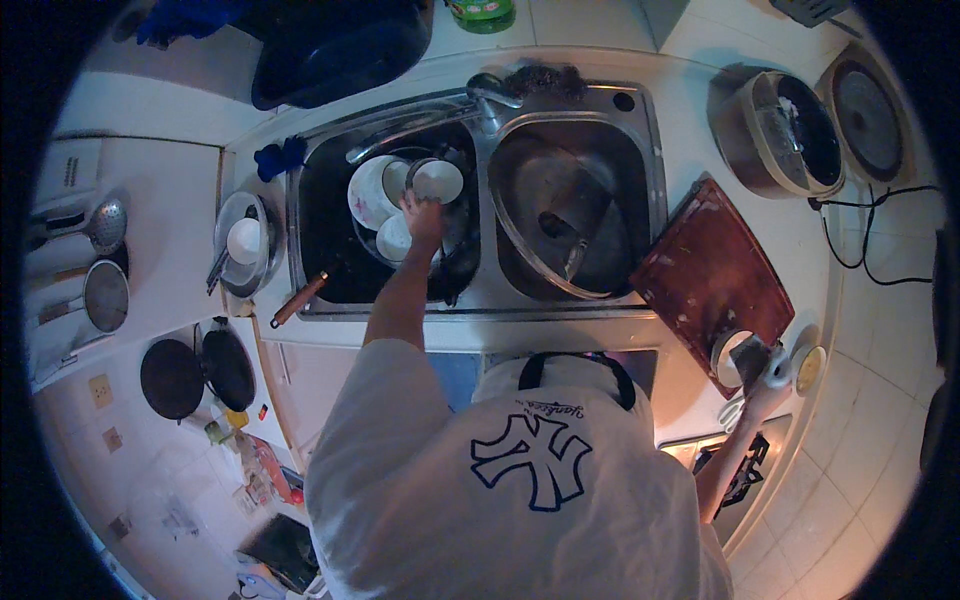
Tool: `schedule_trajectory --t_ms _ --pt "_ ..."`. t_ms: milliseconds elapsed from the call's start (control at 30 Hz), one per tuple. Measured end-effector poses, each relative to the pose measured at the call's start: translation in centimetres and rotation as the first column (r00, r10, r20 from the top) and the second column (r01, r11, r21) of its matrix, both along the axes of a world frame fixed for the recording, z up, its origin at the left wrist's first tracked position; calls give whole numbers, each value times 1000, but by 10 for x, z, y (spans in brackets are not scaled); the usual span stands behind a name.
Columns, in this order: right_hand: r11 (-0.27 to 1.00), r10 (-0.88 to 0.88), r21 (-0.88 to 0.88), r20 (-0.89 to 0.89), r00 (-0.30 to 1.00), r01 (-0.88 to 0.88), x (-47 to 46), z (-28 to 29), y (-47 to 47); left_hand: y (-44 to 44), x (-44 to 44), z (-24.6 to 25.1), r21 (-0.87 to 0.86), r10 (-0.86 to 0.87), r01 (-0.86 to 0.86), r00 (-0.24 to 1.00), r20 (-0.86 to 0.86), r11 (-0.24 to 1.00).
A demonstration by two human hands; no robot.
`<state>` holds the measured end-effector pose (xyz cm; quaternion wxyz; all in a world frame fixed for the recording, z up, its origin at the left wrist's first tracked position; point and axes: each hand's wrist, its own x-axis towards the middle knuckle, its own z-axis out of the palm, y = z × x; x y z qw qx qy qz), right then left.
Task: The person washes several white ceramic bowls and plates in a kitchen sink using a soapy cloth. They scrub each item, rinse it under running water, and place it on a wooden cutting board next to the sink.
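My left hand (pixel 421 214) reaches into the left sink basin, its fingers at the rims of a small white bowl (pixel 438 182) and a neighbouring bowl; whether they grip one is unclear. Beside them lies a white plate (pixel 369 193) with a pink pattern. Another white bowl (pixel 394 238) sits below, in a dark round vessel. Far to the right, my right hand (pixel 766 394) is closed on a grey, flat-sided object (pixel 750 360) with a pale round end; its kind is unclear. It overlaps a light-rimmed bowl (pixel 726 360) at the end of a reddish-brown cutting board (pixel 712 270).
The right basin holds a large round lid or pan (pixel 525 232) and a dark vessel (pixel 577 196). The faucet (pixel 487 97) stands between basins. A wooden handle (pixel 300 300) juts over the left basin's front edge. A metal bowl (pixel 244 277) stands left; an open pot (pixel 780 135), right.
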<state>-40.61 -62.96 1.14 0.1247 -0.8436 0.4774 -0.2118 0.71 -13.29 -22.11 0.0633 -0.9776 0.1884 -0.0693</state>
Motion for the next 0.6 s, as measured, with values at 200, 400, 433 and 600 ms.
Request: schedule_trajectory --t_ms 200,400,433,600 --pt "994 36 105 5 999 -37 11 -15 -2 20 13 5 -121 -101 76 971 -215 990" --pt "692 -148 662 521 841 -288 37 -6 18 47 27 -32 -563 88 -670 677 -730 484" --pt "529 -256 745 597 761 -406 40 -3 25 55 22 -34 -566 51 -749 617 -786 345" --pt "277 -106 782 603 790 -559 50 10 57 56 -24 16 -439 -406 -667 729 -551 -602"
